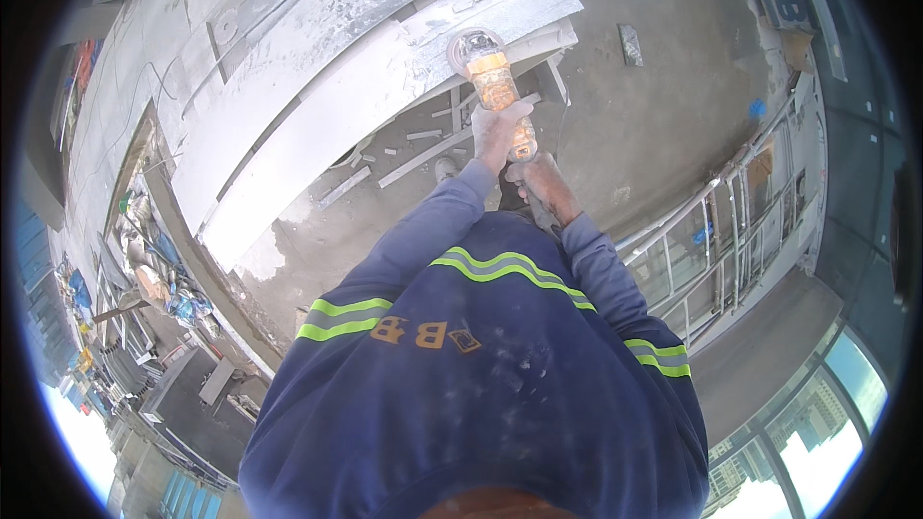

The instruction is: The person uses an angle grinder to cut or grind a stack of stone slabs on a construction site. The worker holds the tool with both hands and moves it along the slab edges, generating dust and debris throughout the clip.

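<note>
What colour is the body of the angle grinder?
The grinder body is orange with pale patches, best seen in the head view.

- Orange handheld angle grinder (494, 79): clock centre, its head on the long, flat white board (336, 96), near that board's right end.
- Narrow, pale flat strips (426, 159): on the grey floor (663, 125), between seven and eight o'clock.
- Small grey rectangular slab (631, 45): same floor, between two and three.
- White pipe frame (712, 219): four o'clock.
</note>
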Demonstrator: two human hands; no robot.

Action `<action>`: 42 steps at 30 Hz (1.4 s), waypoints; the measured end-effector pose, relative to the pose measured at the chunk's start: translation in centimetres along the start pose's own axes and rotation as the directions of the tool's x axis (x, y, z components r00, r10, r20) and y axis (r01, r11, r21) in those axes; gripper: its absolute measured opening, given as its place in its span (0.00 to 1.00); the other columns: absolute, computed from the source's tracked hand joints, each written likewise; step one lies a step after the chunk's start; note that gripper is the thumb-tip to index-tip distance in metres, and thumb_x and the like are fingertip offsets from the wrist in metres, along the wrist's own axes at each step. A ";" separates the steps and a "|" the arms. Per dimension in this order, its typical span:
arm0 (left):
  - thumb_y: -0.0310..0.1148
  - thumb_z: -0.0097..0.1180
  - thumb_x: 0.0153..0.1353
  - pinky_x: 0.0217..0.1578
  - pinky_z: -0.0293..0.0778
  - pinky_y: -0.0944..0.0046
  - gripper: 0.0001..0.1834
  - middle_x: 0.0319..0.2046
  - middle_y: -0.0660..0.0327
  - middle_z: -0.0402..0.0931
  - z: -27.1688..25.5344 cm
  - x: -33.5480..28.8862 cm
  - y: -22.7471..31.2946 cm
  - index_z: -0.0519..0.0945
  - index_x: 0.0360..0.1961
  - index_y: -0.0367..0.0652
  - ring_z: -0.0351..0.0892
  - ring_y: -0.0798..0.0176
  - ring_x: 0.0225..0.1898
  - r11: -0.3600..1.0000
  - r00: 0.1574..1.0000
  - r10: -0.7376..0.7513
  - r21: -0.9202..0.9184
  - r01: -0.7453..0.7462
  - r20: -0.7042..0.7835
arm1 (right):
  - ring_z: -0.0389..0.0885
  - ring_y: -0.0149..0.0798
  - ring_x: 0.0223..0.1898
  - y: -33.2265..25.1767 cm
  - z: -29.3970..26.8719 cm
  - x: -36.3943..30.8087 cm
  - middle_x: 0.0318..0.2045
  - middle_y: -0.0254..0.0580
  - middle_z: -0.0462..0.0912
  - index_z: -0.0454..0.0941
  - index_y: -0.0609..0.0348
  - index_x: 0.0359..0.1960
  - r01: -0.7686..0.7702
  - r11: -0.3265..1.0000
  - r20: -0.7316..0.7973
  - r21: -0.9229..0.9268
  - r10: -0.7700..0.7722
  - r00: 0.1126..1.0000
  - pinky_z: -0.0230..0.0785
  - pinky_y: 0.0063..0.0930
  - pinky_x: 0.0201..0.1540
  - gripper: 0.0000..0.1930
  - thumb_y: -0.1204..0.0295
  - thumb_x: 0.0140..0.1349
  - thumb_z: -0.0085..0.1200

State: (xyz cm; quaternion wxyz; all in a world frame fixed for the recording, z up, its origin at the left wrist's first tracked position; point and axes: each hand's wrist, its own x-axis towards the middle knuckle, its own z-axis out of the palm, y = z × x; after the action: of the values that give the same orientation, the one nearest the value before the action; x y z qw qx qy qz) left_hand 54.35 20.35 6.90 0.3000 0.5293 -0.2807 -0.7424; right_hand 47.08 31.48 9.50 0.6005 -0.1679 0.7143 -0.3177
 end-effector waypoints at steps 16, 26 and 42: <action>0.30 0.74 0.51 0.31 0.81 0.60 0.17 0.32 0.61 0.84 8.9 3.6 -3.5 0.84 0.41 0.37 0.85 0.64 0.30 0.985 0.999 -0.040 0.170 0.034 0.031 | 0.76 0.30 0.16 -1.1 -7.5 0.7 0.18 0.32 0.77 0.79 0.59 0.24 -0.049 0.999 -0.136 0.005 0.049 0.990 0.67 0.30 0.19 0.05 0.73 0.54 0.61; 0.29 0.73 0.52 0.35 0.81 0.60 0.17 0.36 0.62 0.83 1.6 -0.3 -2.0 0.83 0.43 0.39 0.84 0.65 0.32 0.997 1.000 -0.026 0.078 0.025 0.011 | 0.77 0.29 0.17 1.4 -1.5 -0.4 0.20 0.34 0.80 0.81 0.62 0.29 -0.081 0.996 -0.040 -0.045 0.080 0.996 0.68 0.30 0.20 0.06 0.72 0.56 0.62; 0.32 0.74 0.52 0.34 0.81 0.60 0.20 0.34 0.61 0.84 5.4 1.7 -4.0 0.83 0.46 0.38 0.85 0.65 0.32 0.995 0.999 -0.005 0.103 0.000 0.040 | 0.79 0.31 0.18 0.1 -5.9 0.1 0.19 0.35 0.80 0.82 0.65 0.29 -0.084 0.994 -0.084 -0.070 0.078 0.993 0.73 0.31 0.23 0.07 0.73 0.54 0.62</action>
State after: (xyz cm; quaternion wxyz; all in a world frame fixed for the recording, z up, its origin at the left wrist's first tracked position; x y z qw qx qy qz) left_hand 48.18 22.32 4.42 0.2657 0.5293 -0.3238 -0.7379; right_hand 41.37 32.93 9.79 0.5767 -0.1478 0.7555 -0.2733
